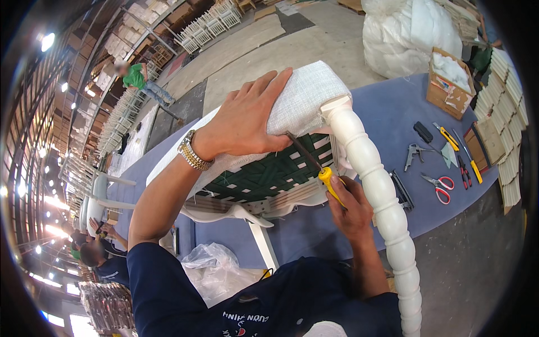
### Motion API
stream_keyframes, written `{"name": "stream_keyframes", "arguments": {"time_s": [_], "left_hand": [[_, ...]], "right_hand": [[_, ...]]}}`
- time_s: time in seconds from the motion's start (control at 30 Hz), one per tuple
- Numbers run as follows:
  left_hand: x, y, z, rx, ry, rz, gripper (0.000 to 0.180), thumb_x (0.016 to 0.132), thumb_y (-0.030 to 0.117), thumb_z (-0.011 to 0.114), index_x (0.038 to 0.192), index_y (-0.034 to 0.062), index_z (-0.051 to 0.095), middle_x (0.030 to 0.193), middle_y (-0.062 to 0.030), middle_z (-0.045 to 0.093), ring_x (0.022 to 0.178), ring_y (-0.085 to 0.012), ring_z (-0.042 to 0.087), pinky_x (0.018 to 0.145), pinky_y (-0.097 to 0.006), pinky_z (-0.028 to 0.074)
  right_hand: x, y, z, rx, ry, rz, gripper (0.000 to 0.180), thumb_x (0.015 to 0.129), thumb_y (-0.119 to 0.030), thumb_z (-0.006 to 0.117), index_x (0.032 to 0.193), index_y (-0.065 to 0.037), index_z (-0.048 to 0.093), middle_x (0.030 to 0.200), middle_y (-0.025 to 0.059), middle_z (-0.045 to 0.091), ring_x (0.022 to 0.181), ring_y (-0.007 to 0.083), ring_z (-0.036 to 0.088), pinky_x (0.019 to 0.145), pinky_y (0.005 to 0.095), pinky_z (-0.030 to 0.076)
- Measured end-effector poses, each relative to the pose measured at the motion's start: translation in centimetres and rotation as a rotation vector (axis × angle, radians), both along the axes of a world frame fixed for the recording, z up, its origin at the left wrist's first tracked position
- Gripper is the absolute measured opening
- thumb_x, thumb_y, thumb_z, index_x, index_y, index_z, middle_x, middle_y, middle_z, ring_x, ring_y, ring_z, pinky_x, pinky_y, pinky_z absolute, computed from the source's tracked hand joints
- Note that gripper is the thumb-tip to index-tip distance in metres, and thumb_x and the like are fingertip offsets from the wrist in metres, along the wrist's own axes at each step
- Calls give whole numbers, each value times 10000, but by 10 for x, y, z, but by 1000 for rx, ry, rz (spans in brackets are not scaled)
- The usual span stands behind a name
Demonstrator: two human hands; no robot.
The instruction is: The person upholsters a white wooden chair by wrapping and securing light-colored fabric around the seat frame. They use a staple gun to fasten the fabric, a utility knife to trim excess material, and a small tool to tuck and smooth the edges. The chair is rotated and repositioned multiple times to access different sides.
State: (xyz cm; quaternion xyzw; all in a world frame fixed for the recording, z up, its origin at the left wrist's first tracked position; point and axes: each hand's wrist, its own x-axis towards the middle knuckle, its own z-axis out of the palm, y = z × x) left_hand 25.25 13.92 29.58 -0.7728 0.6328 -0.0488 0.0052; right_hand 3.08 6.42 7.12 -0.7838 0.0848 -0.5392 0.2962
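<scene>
An upholstered chair with off-white woven fabric (311, 84) is tipped so that the dark green webbing (269, 174) under its seat faces me. My left hand (247, 121) lies over the fabric, fingers stretched out and thumb along the seat's lower edge. In my right hand (351, 208) is a screwdriver (325, 175), gripped by its yellow handle. Its long dark shaft slants up to the left, and the tip meets the fabric edge close to my left thumb. A turned white chair leg (382, 196) runs down past my right hand.
The blue-covered table (387, 101) carries red-handled scissors (441, 185), an air gun (416, 154), yellow knives (449, 137), pliers (464, 171), a black stapler (401, 191) and a box of white stuffing (449, 84). Clear plastic (210, 261) lies near me. Other people are at the left.
</scene>
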Motion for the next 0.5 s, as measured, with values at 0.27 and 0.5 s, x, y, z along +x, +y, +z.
{"name": "stream_keyframes", "arguments": {"time_s": [0.27, 0.5], "left_hand": [[1, 1, -2, -7, 0, -6, 1157, 705, 377, 801, 1650, 97, 195, 1607, -262, 352, 1435, -461, 407, 1193, -542, 318], [-4, 0, -3, -19, -32, -5, 1147, 692, 343, 785, 1649, 96, 203, 1600, -257, 362, 1399, -475, 430, 1163, -548, 344]], "right_hand": [[-11, -2, 13, -90, 50, -14, 538, 837, 62, 791, 1345, -65, 670, 1088, 211, 713, 920, 318, 718, 797, 370, 587], [3, -11, 2, -1, 49, 22, 484, 857, 76, 772, 1314, -23, 648, 1109, 252, 695, 968, 353, 711, 824, 393, 591]]}}
